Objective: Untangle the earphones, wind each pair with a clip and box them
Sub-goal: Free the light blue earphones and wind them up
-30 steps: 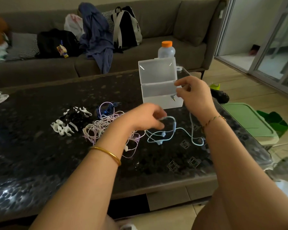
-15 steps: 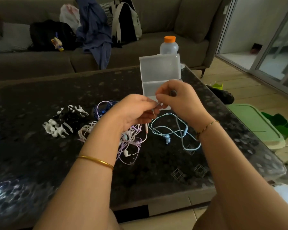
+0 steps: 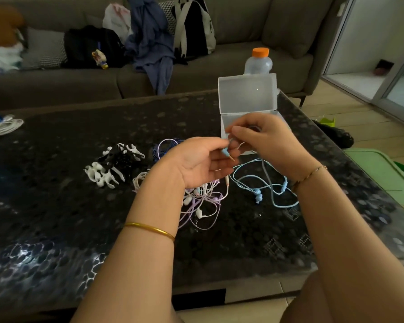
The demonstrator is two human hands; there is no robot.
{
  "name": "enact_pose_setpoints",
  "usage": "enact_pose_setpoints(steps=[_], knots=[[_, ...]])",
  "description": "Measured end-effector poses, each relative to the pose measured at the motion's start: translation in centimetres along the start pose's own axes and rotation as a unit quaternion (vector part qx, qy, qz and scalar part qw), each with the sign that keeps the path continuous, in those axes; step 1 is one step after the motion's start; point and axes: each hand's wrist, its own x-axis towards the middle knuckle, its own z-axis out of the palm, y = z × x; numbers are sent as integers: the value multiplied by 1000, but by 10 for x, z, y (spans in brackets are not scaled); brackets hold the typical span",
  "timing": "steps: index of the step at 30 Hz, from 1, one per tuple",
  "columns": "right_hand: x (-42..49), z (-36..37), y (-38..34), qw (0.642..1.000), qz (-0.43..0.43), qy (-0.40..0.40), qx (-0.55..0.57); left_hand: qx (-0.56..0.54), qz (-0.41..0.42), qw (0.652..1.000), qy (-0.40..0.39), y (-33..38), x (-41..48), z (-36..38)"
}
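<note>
Blue earphones (image 3: 257, 196) lie outside the open box (image 3: 247, 94).

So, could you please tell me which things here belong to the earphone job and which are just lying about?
Job: blue earphones, pinched by left hand and right hand; tangled earphones; clips; open box.
Lying about: bottle; backpack; blue garment.

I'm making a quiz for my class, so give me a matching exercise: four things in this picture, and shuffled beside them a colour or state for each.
1 plastic box
2 bottle
3 cable clips
4 light blue earphones

A orange cap
B plug pinched by left hand
C lid standing open
D black and white pile

Pairs: 1-C, 2-A, 3-D, 4-B.
</note>
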Motion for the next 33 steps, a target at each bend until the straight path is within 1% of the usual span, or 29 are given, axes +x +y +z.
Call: enact_pose_setpoints(steps=[1, 4, 6, 8, 12, 16, 18, 23, 26, 29, 33], knots=[[0, 0, 1, 1000, 4, -6, -21, -6, 9, 1000, 14, 0, 0, 0], [2, 0, 5, 991, 13, -14, -132, -22, 27, 998, 43, 0, 0, -1], [4, 2, 8, 986, 10, -7, -164, -19, 37, 997, 57, -1, 0, -2], [5, 3, 9, 985, 5, 10, -173, -11, 58, 996, 72, -1, 1, -2], [4, 5, 10, 991, 0, 25, -134, -42, 77, 994, 66, 2, -2, -2], [3, 7, 12, 991, -25, 58, -119, -70, 58, 995, 35, 2, -4, -4], [1, 5, 10, 992, -32, 75, -94, -71, 45, 996, 21, 2, -7, -3], [1, 6, 8, 993, -43, 75, -81, -54, 9, 998, -6, 1, -7, -2], [-1, 8, 7, 995, -37, 68, -67, -78, 1, 996, -38, 0, -7, -2], [-3, 9, 8, 998, -1, 48, -38, -115, 16, 992, -54, 2, -6, 0], [-6, 14, 12, 993, 98, -56, 29, -226, 58, 972, -20, 6, -6, 2]])
